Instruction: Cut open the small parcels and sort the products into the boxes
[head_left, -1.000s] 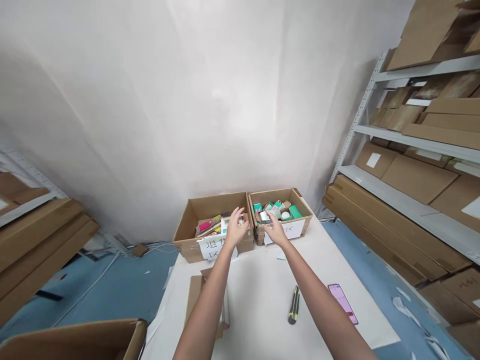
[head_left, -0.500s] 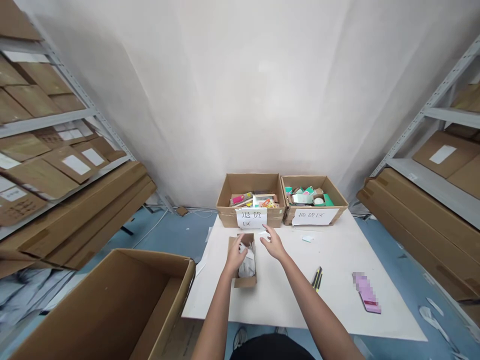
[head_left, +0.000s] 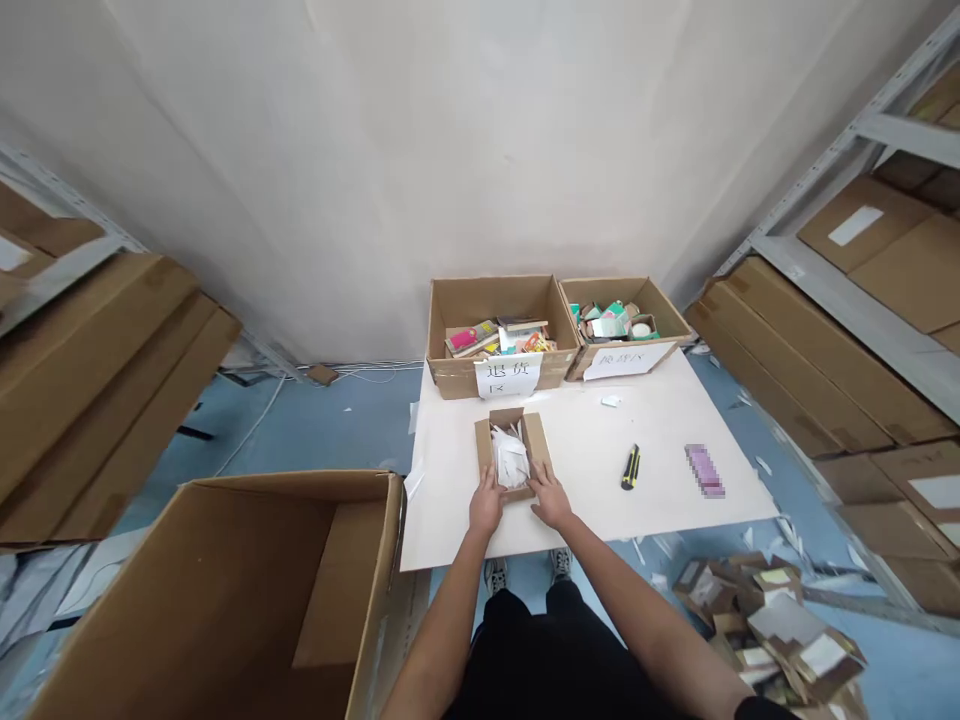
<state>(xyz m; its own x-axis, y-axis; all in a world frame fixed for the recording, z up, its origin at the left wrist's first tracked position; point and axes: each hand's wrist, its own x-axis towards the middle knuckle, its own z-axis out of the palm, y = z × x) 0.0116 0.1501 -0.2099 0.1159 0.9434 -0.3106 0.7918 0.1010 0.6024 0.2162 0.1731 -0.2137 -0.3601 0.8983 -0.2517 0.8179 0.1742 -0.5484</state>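
A small cardboard box [head_left: 536,438] lies on the white table with its flaps spread. White crumpled paper or wrapping [head_left: 510,460] fills it, and what lies under that is hidden. My left hand [head_left: 487,502] rests at the box's near left corner, fingers stretched out against its side. At the near right corner, my right hand [head_left: 551,497] touches the right flap with its fingers spread. A black and yellow box cutter [head_left: 631,467] lies on the table to the right of my right hand.
Behind are two labelled cartons [head_left: 442,372] [head_left: 675,335] of mixed small goods. A pink, pixelated item [head_left: 705,470] lies on the table [head_left: 457,540]. A large open carton [head_left: 315,560] stands at left, flattened boxes [head_left: 802,640] on the floor at right, and shelves on both sides.
My hands have come down from beside and above the small box onto its near corners. Its right flap now spreads outward. The view has tilted downward, showing more floor.
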